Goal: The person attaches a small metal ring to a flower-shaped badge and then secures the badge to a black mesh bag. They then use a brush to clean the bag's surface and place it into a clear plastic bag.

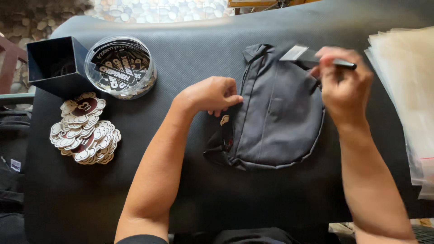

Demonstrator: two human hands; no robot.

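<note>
Your left hand [212, 95] pins the bag [271, 113] mid-tabletop, fingers curled; right hand [343, 83] pinches a dark tag [304, 55], not yet attached.

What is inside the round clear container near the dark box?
The round clear container holds black stickers with white lettering, piled loosely. Whatever lies beneath the top stickers is covered.

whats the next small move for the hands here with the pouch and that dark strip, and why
Probably bring the dark strip down to the dark grey pouch. The right hand pinches the strip just above the pouch's upper right edge, and the left hand presses the pouch's left side against the black mat, so it looks steadied. The strip is blurred, so its kind is unclear.
</note>
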